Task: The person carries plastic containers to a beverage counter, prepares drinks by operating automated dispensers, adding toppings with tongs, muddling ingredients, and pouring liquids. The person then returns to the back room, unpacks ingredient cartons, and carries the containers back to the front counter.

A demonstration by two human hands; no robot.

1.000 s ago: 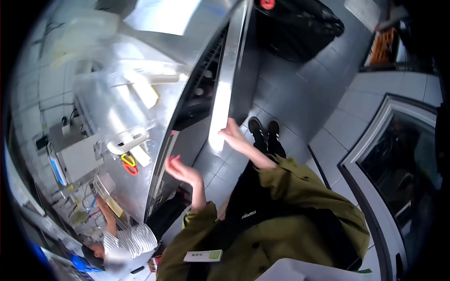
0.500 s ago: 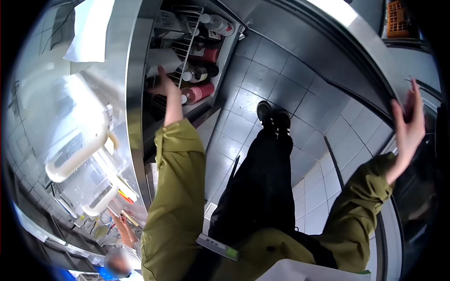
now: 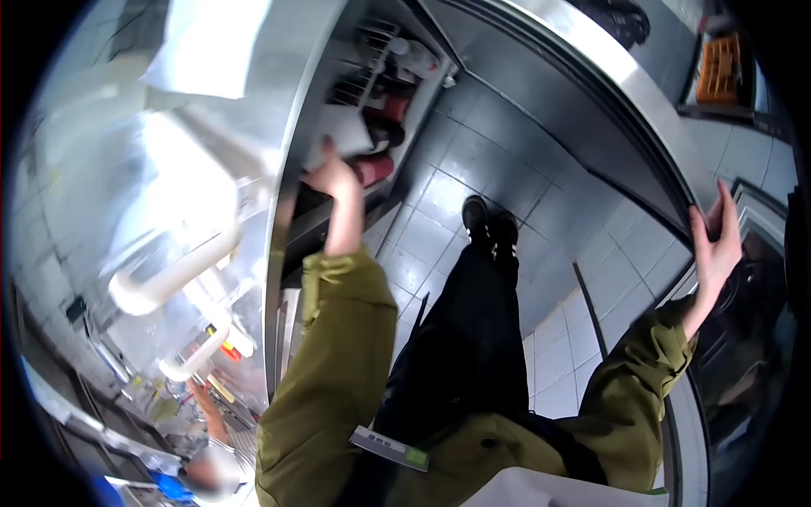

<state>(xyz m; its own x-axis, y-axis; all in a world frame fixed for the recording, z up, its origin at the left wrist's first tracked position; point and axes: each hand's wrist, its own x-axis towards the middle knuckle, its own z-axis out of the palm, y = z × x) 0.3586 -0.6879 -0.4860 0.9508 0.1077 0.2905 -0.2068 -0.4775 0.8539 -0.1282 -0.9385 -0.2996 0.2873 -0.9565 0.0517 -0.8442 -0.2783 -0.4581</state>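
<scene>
My left hand [image 3: 334, 177] reaches into an open steel refrigerator, its thumb up against a pale, blocky box [image 3: 342, 128]. The other fingers are mostly hidden, but they seem to grip the box's near end. Beside it, in the front rack, lie a reddish bottle [image 3: 373, 169], a dark bottle [image 3: 389, 131] and a clear bottle with a white cap [image 3: 414, 57], all blurred. My right hand [image 3: 716, 249] grips the edge of the open refrigerator door [image 3: 655, 127], thumb on one side and fingers on the other.
A steel counter [image 3: 291, 160] at left carries clear containers with white handles [image 3: 173, 275] and a white sheet [image 3: 211, 46]. Another person's arm [image 3: 209, 410] shows at lower left. An orange crate [image 3: 718, 72] stands at upper right. Grey tiles [image 3: 448, 186] cover the floor.
The view has shifted, moving the refrigerator rightward in frame. My left hand and the pale box have come toward the shelf front, now covering part of the reddish bottle. My right hand stays on the door.
</scene>
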